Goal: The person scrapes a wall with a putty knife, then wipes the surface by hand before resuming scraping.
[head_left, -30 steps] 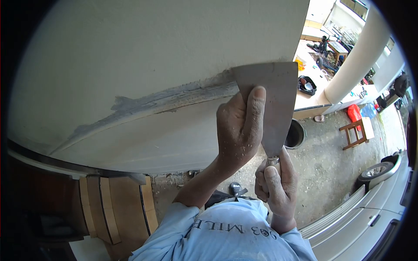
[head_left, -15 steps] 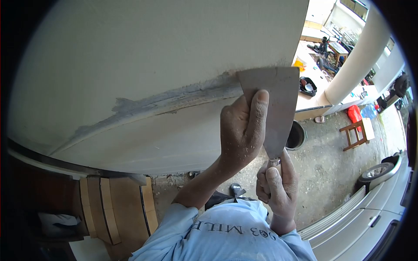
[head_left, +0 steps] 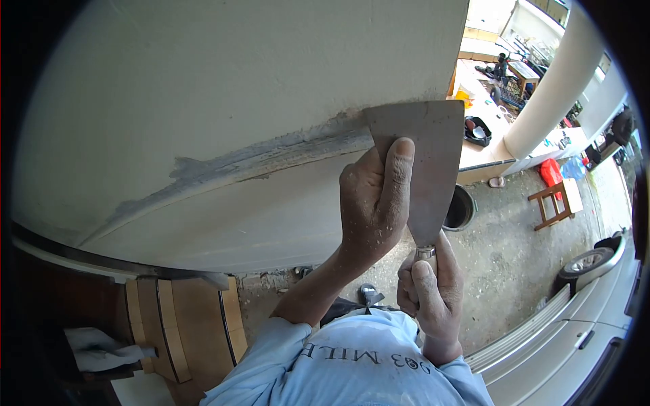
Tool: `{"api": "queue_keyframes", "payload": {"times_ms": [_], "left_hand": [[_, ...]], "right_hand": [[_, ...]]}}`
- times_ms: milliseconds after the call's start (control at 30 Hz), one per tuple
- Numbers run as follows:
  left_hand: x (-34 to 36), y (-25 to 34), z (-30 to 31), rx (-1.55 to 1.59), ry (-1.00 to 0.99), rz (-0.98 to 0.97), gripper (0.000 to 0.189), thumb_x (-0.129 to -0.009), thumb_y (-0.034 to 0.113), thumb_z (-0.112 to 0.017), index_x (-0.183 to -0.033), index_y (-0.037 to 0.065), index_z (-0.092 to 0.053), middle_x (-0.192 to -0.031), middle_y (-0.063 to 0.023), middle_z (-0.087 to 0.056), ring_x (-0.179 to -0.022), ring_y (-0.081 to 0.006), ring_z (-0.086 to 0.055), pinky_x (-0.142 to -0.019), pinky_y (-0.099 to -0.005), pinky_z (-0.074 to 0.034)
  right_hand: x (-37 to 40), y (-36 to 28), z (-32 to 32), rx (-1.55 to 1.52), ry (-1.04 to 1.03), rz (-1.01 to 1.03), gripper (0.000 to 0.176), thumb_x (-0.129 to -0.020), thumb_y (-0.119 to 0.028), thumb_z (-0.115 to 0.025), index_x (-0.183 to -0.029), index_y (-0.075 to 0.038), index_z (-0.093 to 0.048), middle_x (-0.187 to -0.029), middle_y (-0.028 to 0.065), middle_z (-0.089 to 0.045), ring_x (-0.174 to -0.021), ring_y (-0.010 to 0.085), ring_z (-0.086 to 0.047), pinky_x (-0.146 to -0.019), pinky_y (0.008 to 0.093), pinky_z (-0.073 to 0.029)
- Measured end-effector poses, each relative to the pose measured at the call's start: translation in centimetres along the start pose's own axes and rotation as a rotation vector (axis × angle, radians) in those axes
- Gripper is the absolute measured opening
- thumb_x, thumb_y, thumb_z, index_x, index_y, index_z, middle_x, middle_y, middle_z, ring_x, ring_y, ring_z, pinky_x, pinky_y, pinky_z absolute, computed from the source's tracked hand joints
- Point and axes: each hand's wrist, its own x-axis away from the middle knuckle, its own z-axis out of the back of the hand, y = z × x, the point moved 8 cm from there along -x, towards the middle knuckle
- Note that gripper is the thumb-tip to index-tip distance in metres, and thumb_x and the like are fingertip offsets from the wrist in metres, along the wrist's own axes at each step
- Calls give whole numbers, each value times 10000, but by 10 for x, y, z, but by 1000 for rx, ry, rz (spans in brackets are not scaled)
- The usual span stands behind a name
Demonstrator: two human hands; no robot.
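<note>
A wide metal scraper blade [head_left: 433,162] stands upright in front of me, its broad edge up by the wall's corner. My right hand [head_left: 433,291] is closed round its short handle below the blade. My left hand [head_left: 376,199] grips the blade's left side, thumb on the near face and the other fingers hidden behind it. Pale dust covers both hands. Left of the blade, a rough grey strip [head_left: 257,159] runs along the pale wall [head_left: 237,74].
A dark bucket [head_left: 460,208] stands on the concrete floor behind the blade. Further right are a wooden stool [head_left: 556,203], a round column [head_left: 558,81] and a silver vehicle [head_left: 569,345]. Tiled steps [head_left: 193,325] lie at lower left, with a person's light-clothed leg [head_left: 112,355] beside them.
The wall and the scraper have shifted slightly left in view. At lower left, more of the light-clothed leg shows. Both hands keep their hold.
</note>
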Motion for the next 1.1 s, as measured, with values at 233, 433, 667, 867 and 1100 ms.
{"api": "queue_keyframes", "payload": {"times_ms": [233,433,667,867,1100], "left_hand": [[4,0,-2,-46,20,-16,287,-891,210,-437,-662,49,-500,-435,61,-344,-396,3,-291,-351,-194,-203],[-3,2,0,20,6,-30,281,-892,198,-434,-655,58,-489,-439,63,-351,-394,6,-299,-346,-188,-207],[1,0,-2,33,25,-1,277,-893,205,-434,-679,47,-511,-491,74,-357,-443,5,-280,-388,-180,-199],[-7,5,-4,20,2,-35,263,-894,189,-427,-688,46,-507,-450,55,-359,-412,-1,-304,-362,-193,-211],[-5,2,-3,79,91,91,276,-882,222,-460,-703,26,-537,-580,61,-439,-519,6,-352,-452,-161,-267]], "right_hand": [[2,-1,2,49,11,15,458,-868,-91,-403,-1269,57,-238,-596,-23,-418,-468,13,-377,-412,148,-311],[-8,-3,-5,53,22,76,463,-864,-90,-402,-1271,58,-238,-601,-19,-420,-451,14,-374,-402,149,-311],[-9,-5,-5,27,-5,53,456,-858,-75,-405,-1267,54,-250,-632,-15,-439,-476,14,-391,-418,144,-322],[-2,-1,3,39,29,26,466,-856,-77,-421,-1268,55,-250,-638,-13,-453,-488,17,-405,-430,150,-338],[-7,-2,3,79,19,42,465,-857,-84,-421,-1268,56,-253,-656,-7,-455,-506,17,-409,-440,152,-340]]}}
